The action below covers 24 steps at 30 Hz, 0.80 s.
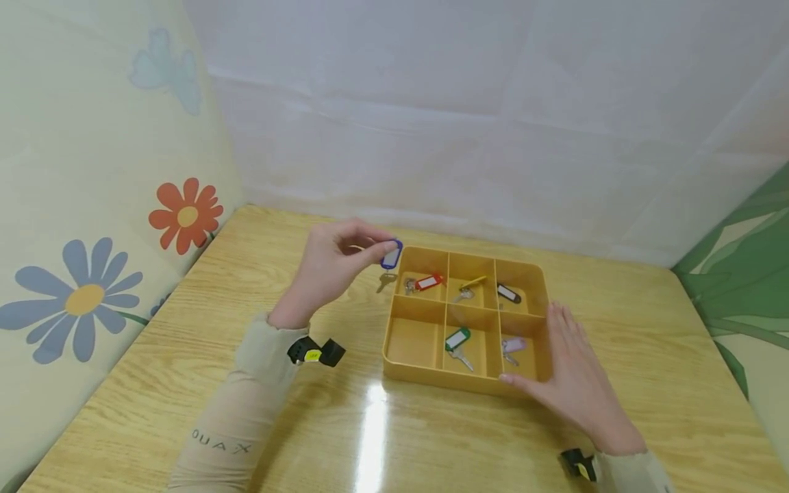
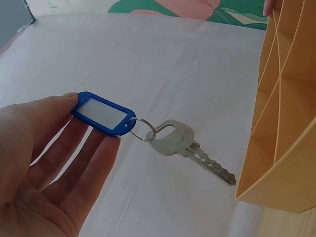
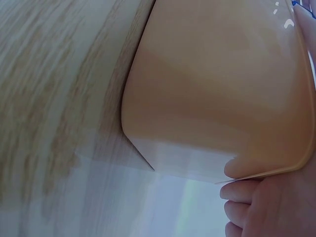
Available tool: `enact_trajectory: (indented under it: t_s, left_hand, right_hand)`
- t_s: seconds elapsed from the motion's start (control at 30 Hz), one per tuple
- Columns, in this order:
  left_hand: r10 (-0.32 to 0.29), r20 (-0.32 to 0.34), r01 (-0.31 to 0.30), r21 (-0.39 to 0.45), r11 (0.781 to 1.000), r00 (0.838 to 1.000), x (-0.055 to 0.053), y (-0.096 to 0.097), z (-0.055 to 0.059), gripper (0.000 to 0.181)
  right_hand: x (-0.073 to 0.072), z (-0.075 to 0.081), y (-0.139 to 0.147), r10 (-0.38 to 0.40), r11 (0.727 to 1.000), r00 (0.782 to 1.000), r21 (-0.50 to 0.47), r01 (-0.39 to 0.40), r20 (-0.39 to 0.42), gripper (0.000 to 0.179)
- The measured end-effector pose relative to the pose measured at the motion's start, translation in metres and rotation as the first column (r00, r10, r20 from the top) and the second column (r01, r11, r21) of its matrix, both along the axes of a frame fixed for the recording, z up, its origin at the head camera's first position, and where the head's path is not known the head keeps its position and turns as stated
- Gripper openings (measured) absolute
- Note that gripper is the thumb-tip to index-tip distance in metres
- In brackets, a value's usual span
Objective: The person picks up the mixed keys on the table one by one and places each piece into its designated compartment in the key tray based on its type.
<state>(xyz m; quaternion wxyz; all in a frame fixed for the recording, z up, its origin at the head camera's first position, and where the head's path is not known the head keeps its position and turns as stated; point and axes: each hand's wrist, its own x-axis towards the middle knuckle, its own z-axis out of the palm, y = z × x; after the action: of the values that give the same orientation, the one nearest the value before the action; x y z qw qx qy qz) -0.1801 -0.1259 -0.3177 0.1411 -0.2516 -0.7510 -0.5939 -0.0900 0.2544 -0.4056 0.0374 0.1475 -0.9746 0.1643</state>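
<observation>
My left hand [image 1: 335, 263] pinches a blue key tag [image 2: 104, 114] between thumb and fingers, beside the back left corner of a yellow divided organizer [image 1: 440, 383]. From the tag's ring hangs a silver key [image 2: 192, 148], left of the organizer's wall. My right hand [image 1: 582, 376] rests against the organizer's front right corner, its fingers straight along the right side and the thumb at the front rim. In the back row lie a red-tagged key [image 1: 429, 281], a yellow tag [image 1: 473, 282] with a key and a black tag [image 1: 508, 294]. The front row holds a green-tagged key [image 1: 457, 339] and a lilac-tagged key [image 1: 514, 344].
The organizer stands on a wood-grain table [image 1: 320, 424], with a bright light reflection in front of it. A white cloth backdrop [image 1: 394, 157] rises behind the table. Flower-printed panels [image 1: 80, 198] border the left side, and green leaf print shows at the right.
</observation>
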Motion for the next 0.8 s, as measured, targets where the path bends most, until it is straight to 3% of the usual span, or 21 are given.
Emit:
enact_trajectory:
  t_s: [0.8]
  left_hand:
    - [-0.11, 0.024, 0.111, -0.052, 0.992, 0.994, 0.011, 0.015, -0.005, 0.009]
  right_hand:
    - [0.0, -0.002, 0.0, -0.001, 1.0, 1.0, 0.001, 0.001, 0.001, 0.128]
